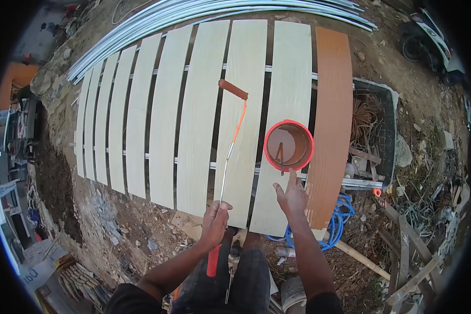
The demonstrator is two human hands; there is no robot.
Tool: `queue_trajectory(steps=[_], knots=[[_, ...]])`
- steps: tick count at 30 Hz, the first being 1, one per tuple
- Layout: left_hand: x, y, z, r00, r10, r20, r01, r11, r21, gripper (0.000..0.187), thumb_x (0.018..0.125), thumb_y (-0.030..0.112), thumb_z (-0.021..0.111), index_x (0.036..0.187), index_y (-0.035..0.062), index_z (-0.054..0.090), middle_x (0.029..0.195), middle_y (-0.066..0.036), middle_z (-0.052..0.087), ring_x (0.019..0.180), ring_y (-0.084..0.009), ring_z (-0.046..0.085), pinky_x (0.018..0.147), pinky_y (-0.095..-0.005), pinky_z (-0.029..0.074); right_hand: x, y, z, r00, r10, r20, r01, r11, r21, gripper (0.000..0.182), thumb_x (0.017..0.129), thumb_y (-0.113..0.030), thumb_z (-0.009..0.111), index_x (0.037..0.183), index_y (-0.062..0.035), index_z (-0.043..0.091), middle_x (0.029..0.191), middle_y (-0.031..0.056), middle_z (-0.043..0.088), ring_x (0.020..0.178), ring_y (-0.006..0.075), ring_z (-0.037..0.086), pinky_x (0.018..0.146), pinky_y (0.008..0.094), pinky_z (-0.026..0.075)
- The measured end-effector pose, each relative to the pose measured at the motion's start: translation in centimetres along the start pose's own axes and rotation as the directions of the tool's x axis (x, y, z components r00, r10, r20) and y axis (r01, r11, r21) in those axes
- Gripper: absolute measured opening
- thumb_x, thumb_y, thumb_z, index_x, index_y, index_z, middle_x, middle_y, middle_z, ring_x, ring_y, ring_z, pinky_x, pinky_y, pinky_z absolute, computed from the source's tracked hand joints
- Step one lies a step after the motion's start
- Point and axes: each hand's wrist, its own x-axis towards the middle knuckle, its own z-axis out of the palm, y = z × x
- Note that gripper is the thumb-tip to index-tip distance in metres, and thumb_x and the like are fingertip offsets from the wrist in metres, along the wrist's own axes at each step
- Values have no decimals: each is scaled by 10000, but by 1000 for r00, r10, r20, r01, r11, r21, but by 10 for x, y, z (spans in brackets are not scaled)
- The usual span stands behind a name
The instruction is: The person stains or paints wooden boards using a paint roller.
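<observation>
My left hand (214, 222) is wrapped round the metal shaft of a paint roller (229, 152), above its red grip. Brown paint coats the roller head, which is over a pale board (248, 57); whether it touches cannot be told. A red-rimmed bucket (309, 157) of brown paint stands on the boards, with a stick (282, 159) leaning inside. My right hand (292, 198) is at the bucket's near rim, index finger stretched toward it and thumb apart. The rightmost board (331, 104) is coated brown, with thin patches near its lower end.
Several pale boards (167, 115) lie side by side on metal rails. Metal lengths (235, 8) are stacked beyond them. A dark crate (387, 131) of debris stands right, with a blue hose (343, 214) and bamboo pole (363, 259) below. A motorbike (429, 44) is at far right.
</observation>
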Motion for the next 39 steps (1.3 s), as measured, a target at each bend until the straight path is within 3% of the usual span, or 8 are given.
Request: queue_trajectory(steps=[3,7,10,18,23,29,36,39], knots=[[2,-8,-17,988,61,-144,-50,996,77,280,980,355,524,944,79,562,643,79,386,563,-13,346,477,-210,291,48,2,6,964,-143,225,183,968,-170,585,845,-337,652,1309,-63,424,1126,224,603,953,362,648,751,446,542],[-2,-15,-21,960,35,-276,-25,999,41,301,967,377,537,915,81,550,653,77,395,588,-22,360,504,-220,303,82,18,15,931,-337,139,362,901,-240,292,873,-251,595,1085,-53,564,1013,205,633,857,368,664,725,463,541],[-4,-17,-20,949,-35,-313,23,999,-43,318,955,392,552,888,82,540,655,73,415,587,-29,380,517,-224,323,107,13,-1,920,-385,-72,349,889,-296,199,877,-173,544,989,-10,569,972,199,630,893,354,662,761,445,546],[-17,-56,-25,924,-110,-365,113,994,-15,393,923,440,583,894,49,550,664,28,452,621,-71,433,561,-262,375,152,5,-30,941,-287,182,335,691,-640,116,856,-139,576,947,-76,609,910,124,671,835,282,697,691,371,572],[-24,-55,-46,934,-36,-354,81,990,112,418,914,461,586,904,44,565,679,8,465,636,-94,443,586,-282,387,127,-16,-55,839,-203,504,499,654,-568,145,874,-174,564,887,-54,645,827,165,693,807,313,699,691,392,565],[-21,-52,-72,940,-60,-334,104,988,115,437,891,482,604,910,46,574,689,2,476,649,-103,463,597,-293,396,151,-17,-21,965,-235,119,261,790,-554,182,841,-217,618,857,-49,685,894,180,701,857,342,695,734,419,563],[-26,-53,-96,927,-102,-362,127,991,47,454,878,491,609,951,43,588,727,-21,515,672,-117,492,610,-295,409,147,-37,-48,892,-98,442,412,579,-703,191,854,-232,606,837,-62,693,866,177,701,869,307,700,730,410,567],[-23,-55,-102,919,-50,-390,100,989,109,465,877,502,602,955,44,586,756,-42,539,705,-144,523,631,-310,421,159,-28,-20,875,-244,419,449,735,-509,180,838,-225,619,836,-66,703,894,170,708,866,278,704,731,393,570]])
